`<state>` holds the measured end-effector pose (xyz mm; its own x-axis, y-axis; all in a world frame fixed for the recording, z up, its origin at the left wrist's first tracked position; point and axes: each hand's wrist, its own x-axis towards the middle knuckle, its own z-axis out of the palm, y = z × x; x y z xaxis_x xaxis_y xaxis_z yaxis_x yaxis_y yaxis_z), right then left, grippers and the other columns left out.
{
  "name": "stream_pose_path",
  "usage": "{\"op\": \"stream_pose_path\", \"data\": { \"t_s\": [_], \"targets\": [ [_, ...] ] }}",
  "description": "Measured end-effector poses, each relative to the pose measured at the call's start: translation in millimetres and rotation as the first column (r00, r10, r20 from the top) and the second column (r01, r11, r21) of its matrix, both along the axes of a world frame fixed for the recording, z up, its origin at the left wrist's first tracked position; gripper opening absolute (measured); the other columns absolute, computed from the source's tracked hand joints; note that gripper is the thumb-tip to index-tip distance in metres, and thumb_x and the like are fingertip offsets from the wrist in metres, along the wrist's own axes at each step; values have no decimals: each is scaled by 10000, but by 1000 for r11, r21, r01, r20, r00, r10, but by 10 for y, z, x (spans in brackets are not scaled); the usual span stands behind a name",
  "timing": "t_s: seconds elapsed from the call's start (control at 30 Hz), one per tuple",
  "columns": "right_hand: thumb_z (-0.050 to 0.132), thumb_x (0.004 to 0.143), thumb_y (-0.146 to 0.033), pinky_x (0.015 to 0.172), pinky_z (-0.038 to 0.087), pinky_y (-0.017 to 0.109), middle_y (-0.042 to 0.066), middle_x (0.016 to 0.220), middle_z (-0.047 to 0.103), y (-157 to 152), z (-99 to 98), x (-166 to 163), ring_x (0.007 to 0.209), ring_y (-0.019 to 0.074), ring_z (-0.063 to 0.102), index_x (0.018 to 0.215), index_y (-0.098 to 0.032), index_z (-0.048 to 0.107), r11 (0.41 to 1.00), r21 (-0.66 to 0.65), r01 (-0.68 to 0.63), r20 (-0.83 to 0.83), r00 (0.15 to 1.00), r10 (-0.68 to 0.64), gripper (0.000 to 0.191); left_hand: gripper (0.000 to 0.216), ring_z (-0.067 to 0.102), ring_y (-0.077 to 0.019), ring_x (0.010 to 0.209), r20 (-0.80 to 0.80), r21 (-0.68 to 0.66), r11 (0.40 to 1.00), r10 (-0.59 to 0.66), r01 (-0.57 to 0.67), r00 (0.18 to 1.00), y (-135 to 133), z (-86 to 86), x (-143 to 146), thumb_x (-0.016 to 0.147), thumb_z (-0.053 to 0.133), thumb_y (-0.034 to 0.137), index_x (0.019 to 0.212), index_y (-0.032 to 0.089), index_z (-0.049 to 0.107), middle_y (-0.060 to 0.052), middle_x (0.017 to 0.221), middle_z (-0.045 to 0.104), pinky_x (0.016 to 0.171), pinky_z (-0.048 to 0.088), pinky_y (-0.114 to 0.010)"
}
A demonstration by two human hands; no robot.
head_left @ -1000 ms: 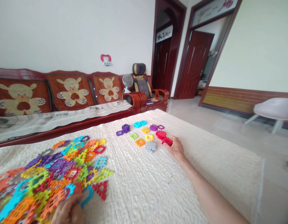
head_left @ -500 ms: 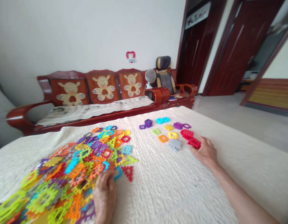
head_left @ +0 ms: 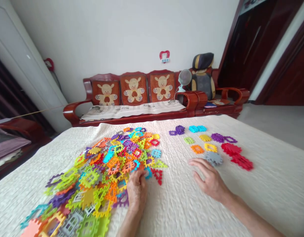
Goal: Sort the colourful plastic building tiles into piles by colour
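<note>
A spread pile of colourful notched plastic building pieces (head_left: 117,161) lies on the left of the cloth. My left hand (head_left: 137,189) rests at the pile's right edge with its fingers curled in; what they hold, if anything, is hidden. Close by its fingertips are a blue piece (head_left: 148,173) and a red triangular piece (head_left: 157,176). My right hand (head_left: 211,179) is over the bare cloth, empty, thumb and fingers apart. Just beyond it sit a grey gear-edged piece (head_left: 213,158), an orange square piece (head_left: 197,149) and two red stacks, of which the nearer red stack (head_left: 242,162) is square.
Purple pieces (head_left: 179,129), light-blue pieces (head_left: 197,128) and yellow pieces (head_left: 210,147) stand in small groups at the table's far right. The table wears a cream quilted cloth (head_left: 176,210). Behind it are a wooden sofa (head_left: 191,100) with bear cushions and a small fan (head_left: 184,77).
My right hand has left the red stack and come back leftward towards the pile, with its fingers open. My left hand stays at the pile's edge. The view has turned left.
</note>
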<state>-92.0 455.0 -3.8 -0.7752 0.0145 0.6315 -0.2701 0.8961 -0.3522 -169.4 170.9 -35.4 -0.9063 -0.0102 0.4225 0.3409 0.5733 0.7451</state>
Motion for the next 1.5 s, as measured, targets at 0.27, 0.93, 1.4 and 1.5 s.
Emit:
{"op": "stream_pose_path", "data": {
  "t_s": [0.27, 0.93, 1.4, 1.5],
  "targets": [
    [502, 751, -164, 949, 467, 385, 109, 1085, 665, -668, -254, -1169, 1051, 233, 603, 1075, -158, 614, 991, -130, 33, 203, 979, -6, 342, 283, 630, -169, 790, -6, -5, 1000, 8, -8, 1000, 22, 14, 15, 772, 409, 123, 777, 213, 677, -11, 804, 700, 748, 470, -288],
    [568, 751, -360, 954, 413, 413, 122, 1153, 633, -944, -273, -1945, 1081, 264, 575, 1225, -168, 552, 943, -218, 251, 227, 953, -202, 511, 265, 619, -166, 801, 33, -1, 1000, 5, -5, 999, 49, -6, 21, 785, 419, 94, 789, 209, 658, -12, 810, 677, 755, 457, -284],
    [636, 715, -433, 914, 482, 420, 112, 1097, 652, -989, -312, -1781, 990, 250, 617, 1131, -178, 586, 872, -489, -19, -49, 999, -6, 491, 280, 607, -166, 805, 67, 45, 998, 36, -39, 997, 89, 31, 24, 796, 405, 98, 782, 212, 661, -13, 806, 676, 770, 445, -287],
    [641, 734, -369, 934, 481, 419, 97, 1109, 641, -1142, -237, -1720, 1029, 245, 606, 1145, -199, 566, 901, -413, -135, -94, 990, 105, 451, 274, 609, -161, 773, 57, 87, 995, 44, -49, 997, 88, 42, 22, 779, 408, 93, 762, 212, 654, -7, 785, 674, 741, 444, -280]
  ]
}}
